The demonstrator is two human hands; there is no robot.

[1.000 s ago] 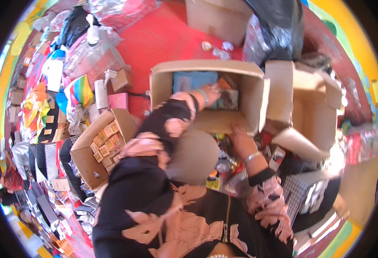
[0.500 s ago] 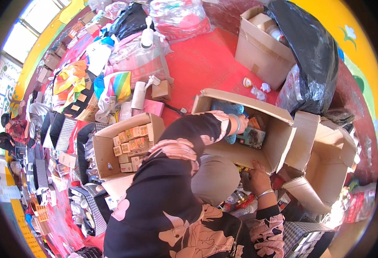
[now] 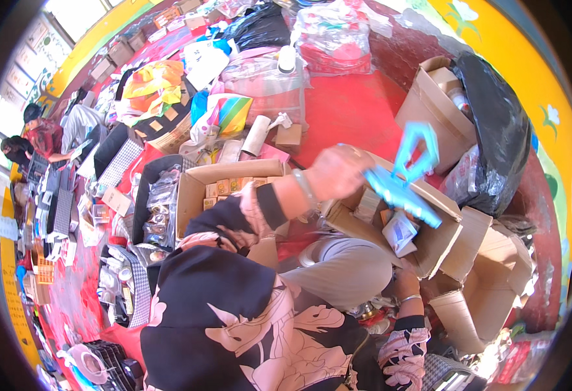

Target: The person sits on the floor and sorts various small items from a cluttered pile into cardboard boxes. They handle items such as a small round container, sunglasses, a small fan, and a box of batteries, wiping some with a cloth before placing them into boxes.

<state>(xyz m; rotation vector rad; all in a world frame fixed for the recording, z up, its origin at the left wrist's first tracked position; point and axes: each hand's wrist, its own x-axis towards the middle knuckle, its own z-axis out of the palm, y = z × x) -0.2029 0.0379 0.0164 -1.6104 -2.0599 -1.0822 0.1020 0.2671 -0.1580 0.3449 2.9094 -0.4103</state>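
My left hand (image 3: 339, 173), blurred by motion, is closed on a light-blue plastic item (image 3: 404, 195). This has a long flat part and a looped part standing up from it; its exact kind is unclear. Both are above an open cardboard box (image 3: 429, 251). Inside that box lie a white and blue packet (image 3: 400, 232) and other small packages. My right hand (image 3: 405, 284) is low at the near side of the same box, beside my grey-trousered knee (image 3: 348, 270). Its fingers are partly hidden and blurred.
Left of my knee stands a cardboard box (image 3: 198, 176) of small orange-and-white cartons. An opened box (image 3: 488, 280) lies on the right. Behind are a tall box (image 3: 432, 114) and a black bag (image 3: 494, 117). Goods crowd the red floor mat (image 3: 344, 98); another person (image 3: 45, 137) sits far left.
My left hand has come up out of the box with the blue item, exposing the packet inside. My right hand stays by the box's near side. The whole view has shifted.
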